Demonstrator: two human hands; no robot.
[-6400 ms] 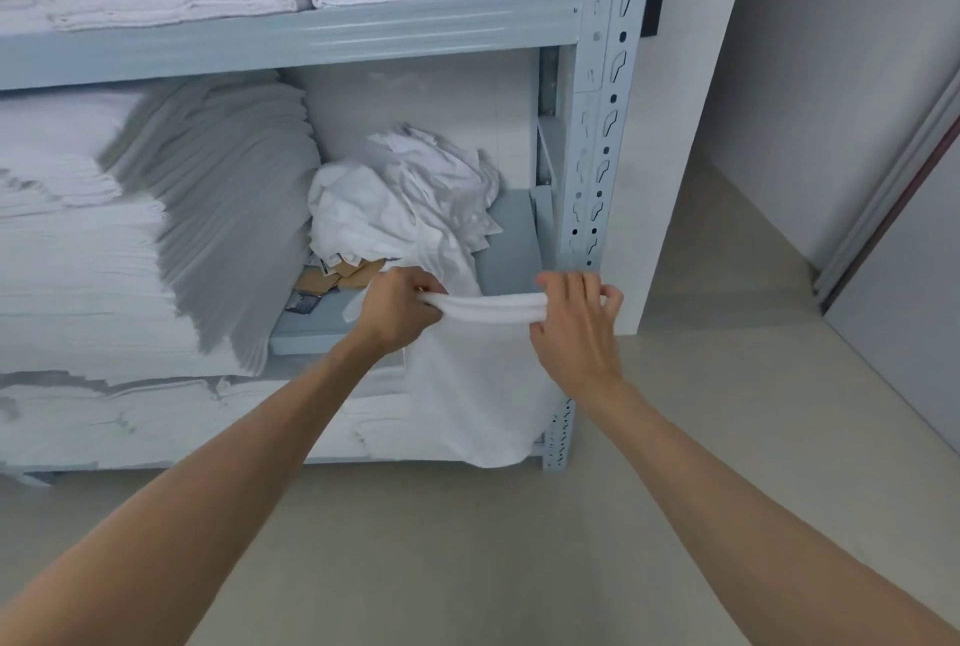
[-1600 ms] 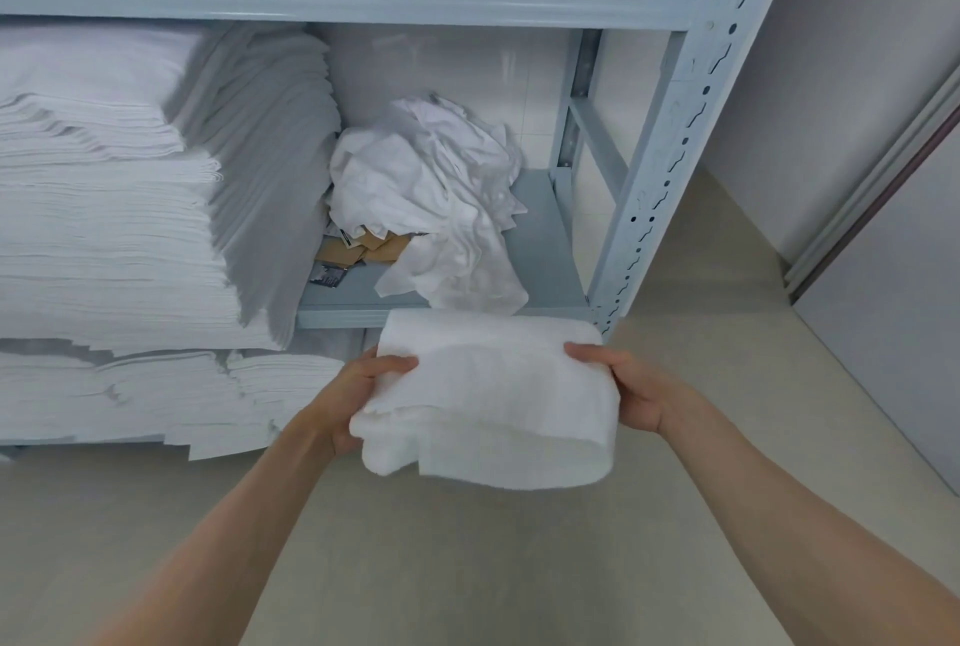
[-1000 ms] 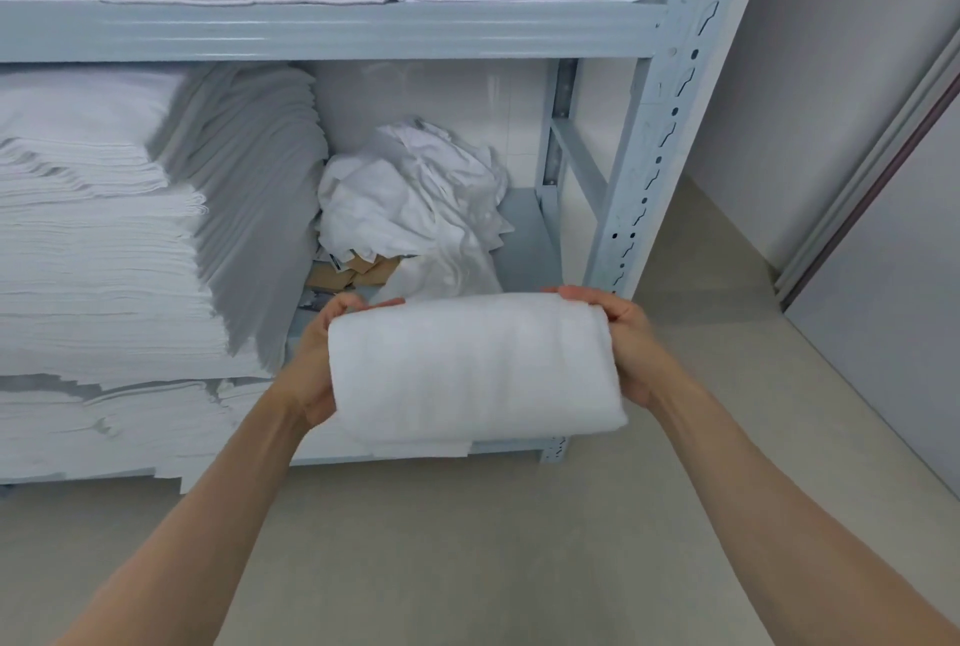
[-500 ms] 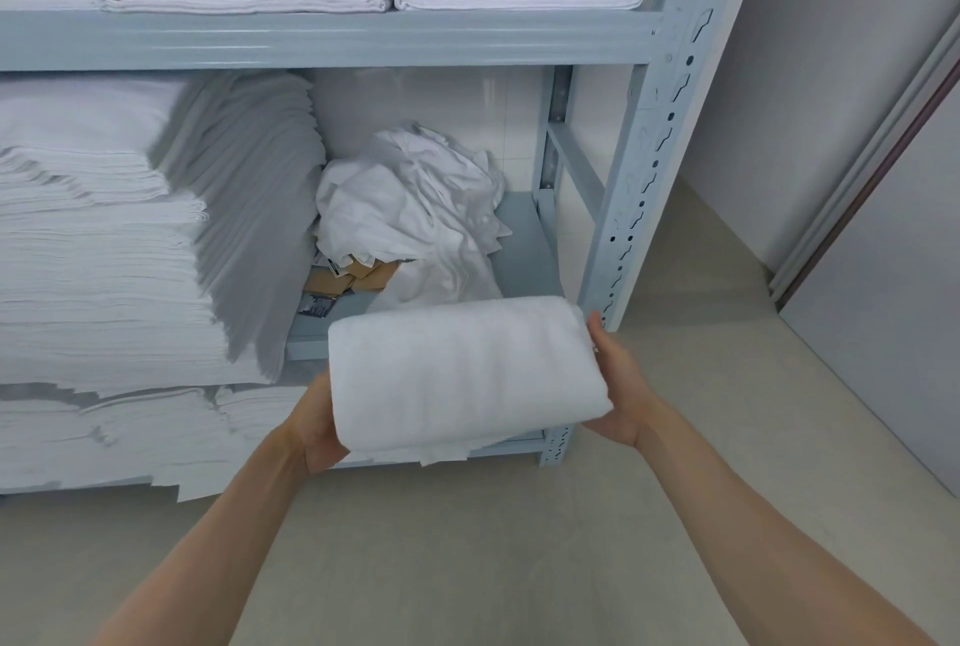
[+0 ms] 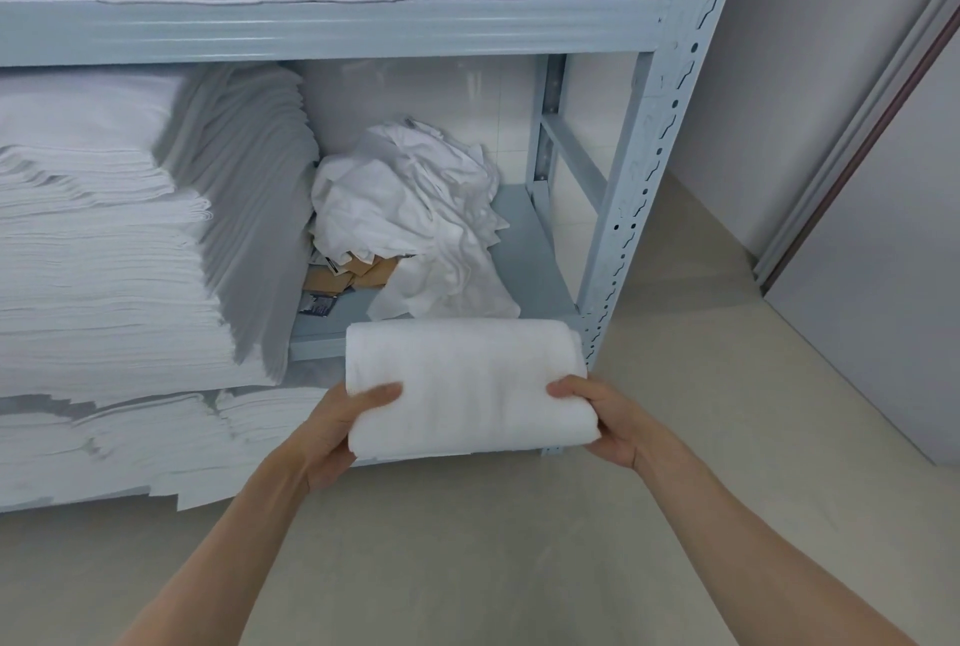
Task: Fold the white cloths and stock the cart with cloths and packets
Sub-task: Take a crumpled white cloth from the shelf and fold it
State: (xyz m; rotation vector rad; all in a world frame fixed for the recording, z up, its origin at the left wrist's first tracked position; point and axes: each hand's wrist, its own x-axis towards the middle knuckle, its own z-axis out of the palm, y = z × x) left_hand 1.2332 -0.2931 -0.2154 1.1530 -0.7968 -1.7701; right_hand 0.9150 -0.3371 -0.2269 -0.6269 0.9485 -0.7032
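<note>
While thumbs press atop, both hands [image 5: 332, 430] grip cloth [image 5: 467, 385].

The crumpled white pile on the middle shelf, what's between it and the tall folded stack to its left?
In the head view, brown paper packets and a small dark packet lie at the base of the crumpled pile, beside the folded stack.

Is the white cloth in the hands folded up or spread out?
Folded: the white cloth is a thick, compact bundle, gripped by left hand and right hand.

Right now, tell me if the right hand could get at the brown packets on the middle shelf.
Probably not yet: the right hand grips the folded cloth, and the crumpled cloths partly cover the brown packets. The shelf front itself looks open.
</note>
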